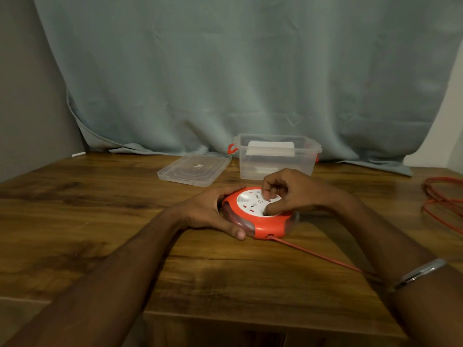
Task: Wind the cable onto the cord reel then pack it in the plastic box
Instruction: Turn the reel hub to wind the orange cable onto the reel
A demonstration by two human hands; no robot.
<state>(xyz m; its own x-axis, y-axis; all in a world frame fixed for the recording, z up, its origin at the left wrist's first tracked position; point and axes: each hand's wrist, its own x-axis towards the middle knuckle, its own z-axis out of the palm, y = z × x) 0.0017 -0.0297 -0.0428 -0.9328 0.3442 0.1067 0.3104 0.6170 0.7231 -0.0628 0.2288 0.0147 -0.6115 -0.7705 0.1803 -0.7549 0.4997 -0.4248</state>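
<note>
The cord reel lies flat on the table, near its middle. Behind it stands the plastic box, with the lid flat on the table to its left. The cable runs from the reel's near side toward the right; loose loops lie at the far right edge.

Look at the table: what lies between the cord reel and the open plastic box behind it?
Only the right hand, its fingers curled on the reel. Behind it a bare strip of table runs to the box. The head view shows this.
</note>
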